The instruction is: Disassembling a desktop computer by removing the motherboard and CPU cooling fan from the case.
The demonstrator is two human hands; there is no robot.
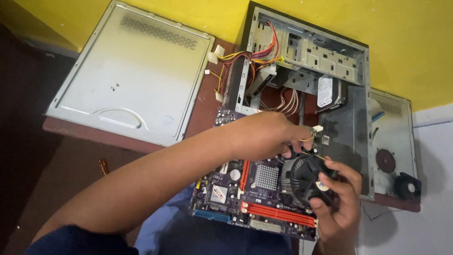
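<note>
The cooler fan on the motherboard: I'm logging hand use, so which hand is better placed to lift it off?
Probably the right hand: it already cups the black cooler fan from its rim. The left hand is busy above, pinching the fan's thin wire and small white connector.

White rectangular label point(324, 91) on the hard drive point(330, 94) in the open case, upper right, dark print, tilted slightly. Small red-and-white square sticker point(219, 193) on a chip, lower left of the motherboard point(255, 198). Small round sticker point(322, 186) on fan hub, partly hidden. No packages, signs, screens.
</note>
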